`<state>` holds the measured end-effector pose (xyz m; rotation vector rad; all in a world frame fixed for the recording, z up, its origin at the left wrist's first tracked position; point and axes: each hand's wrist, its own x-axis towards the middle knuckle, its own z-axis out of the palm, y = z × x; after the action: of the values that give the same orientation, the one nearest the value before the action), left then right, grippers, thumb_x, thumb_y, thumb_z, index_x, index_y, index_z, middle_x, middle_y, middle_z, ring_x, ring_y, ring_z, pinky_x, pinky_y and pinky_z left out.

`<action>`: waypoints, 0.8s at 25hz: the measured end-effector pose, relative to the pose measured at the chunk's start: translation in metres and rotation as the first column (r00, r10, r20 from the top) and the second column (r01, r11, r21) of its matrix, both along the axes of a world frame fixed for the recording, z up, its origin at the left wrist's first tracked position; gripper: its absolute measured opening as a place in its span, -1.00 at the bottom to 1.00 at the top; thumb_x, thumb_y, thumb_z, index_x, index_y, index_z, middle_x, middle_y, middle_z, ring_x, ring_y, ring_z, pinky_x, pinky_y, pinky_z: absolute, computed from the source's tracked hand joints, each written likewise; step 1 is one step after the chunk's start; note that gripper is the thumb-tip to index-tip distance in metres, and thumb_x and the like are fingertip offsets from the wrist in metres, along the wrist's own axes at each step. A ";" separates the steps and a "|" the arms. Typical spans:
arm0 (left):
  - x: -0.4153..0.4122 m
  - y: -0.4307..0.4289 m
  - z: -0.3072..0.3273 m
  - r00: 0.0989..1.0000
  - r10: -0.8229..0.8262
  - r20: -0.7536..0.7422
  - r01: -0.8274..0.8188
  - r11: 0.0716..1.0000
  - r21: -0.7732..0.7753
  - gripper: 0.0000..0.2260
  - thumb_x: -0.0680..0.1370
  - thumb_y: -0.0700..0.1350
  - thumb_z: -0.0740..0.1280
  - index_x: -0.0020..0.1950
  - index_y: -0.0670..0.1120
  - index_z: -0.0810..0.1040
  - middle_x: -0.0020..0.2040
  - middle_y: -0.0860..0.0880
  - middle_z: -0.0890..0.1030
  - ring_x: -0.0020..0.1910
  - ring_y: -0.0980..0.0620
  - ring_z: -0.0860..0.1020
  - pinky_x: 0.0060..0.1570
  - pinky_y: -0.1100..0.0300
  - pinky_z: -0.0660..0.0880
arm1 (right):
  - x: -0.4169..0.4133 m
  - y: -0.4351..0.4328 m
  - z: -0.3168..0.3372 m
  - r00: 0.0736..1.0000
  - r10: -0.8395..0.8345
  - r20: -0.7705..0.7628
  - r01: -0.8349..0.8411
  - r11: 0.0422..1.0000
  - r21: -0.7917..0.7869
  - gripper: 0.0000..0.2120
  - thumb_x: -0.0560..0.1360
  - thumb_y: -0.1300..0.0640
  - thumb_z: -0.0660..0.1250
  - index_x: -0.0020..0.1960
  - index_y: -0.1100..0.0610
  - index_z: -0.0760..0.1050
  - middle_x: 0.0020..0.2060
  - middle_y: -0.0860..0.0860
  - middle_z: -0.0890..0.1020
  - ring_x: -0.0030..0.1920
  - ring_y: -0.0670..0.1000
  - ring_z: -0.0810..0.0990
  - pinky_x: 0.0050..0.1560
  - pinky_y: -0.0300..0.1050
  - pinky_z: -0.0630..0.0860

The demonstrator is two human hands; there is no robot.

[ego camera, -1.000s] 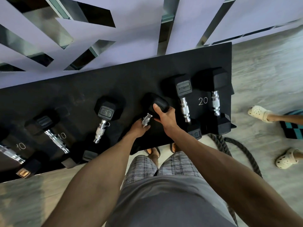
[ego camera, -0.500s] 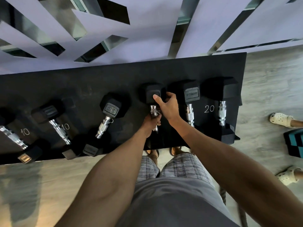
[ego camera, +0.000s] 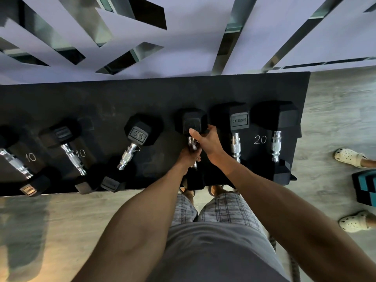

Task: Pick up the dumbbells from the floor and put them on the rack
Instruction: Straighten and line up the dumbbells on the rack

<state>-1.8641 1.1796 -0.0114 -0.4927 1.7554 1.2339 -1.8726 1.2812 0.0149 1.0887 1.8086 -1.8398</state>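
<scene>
Along the black rack, from its left edge: leftmost dumbbell and second dumbbell, each slanted beside a painted 10. Then the 15 dumbbell, also slanted, near head at the front edge. Right of centre, the gripped dumbbell, lying front to back on the rack between the 15 dumbbell and the big labelled dumbbell. Left hand curled tight round its chrome handle. Right hand on its far head, thumb pressed to the near face, fingers wrapped over the right side. By the right edge, past a painted 20, the rightmost dumbbell. Off the rack on the wood-look floor, another person's cream clogs.
</scene>
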 end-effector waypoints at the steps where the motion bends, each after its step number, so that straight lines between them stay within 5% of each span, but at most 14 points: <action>1: 0.000 0.000 0.001 1.000 -0.006 -0.004 0.006 1.000 0.003 -0.80 0.64 -0.09 0.24 0.17 -0.18 0.51 -0.07 -0.15 0.56 -0.12 -0.03 0.54 0.11 0.02 0.55 | 0.000 0.000 0.001 1.000 0.002 -0.006 -0.002 1.000 0.006 -0.18 0.44 0.01 0.51 0.49 0.23 0.12 0.08 -0.08 0.51 0.06 -0.15 0.54 -0.08 -0.37 0.47; 9: -0.013 0.007 0.002 0.999 -0.046 -0.029 0.047 0.999 0.028 -0.66 0.63 -0.07 0.26 0.36 -0.18 0.45 -0.04 -0.12 0.56 -0.15 0.02 0.53 0.03 0.09 0.57 | -0.008 0.010 0.007 0.999 0.040 -0.004 -0.040 0.997 0.065 -0.13 0.49 -0.10 0.44 0.54 0.26 0.05 0.18 -0.06 0.41 0.19 -0.08 0.43 -0.03 -0.39 0.38; 16: 0.002 0.000 -0.004 0.994 -0.105 -0.015 0.105 0.994 -0.001 -0.66 0.63 -0.02 0.24 0.34 -0.18 0.46 -0.08 -0.11 0.58 -0.17 0.04 0.58 0.18 0.02 0.53 | 0.005 0.006 0.004 0.997 0.072 -0.008 -0.070 0.993 0.099 -0.25 0.50 -0.04 0.45 0.47 0.31 0.18 0.29 0.14 0.56 0.29 0.08 0.56 0.31 -0.02 0.51; 20: 0.001 0.002 0.002 0.976 -0.212 -0.046 0.204 0.970 -0.130 -0.63 0.61 -0.09 0.27 0.38 -0.18 0.40 0.14 -0.18 0.59 0.02 -0.05 0.59 0.14 0.03 0.52 | 0.005 0.008 0.015 0.992 0.128 0.013 -0.129 0.988 0.080 -0.30 0.50 -0.05 0.43 0.46 0.28 0.24 0.29 0.13 0.57 0.30 0.08 0.55 0.36 0.03 0.48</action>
<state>-1.8627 1.1811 -0.0089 -0.3357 1.8901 1.0052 -1.8676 1.2893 0.0298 0.9804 1.9162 -1.6994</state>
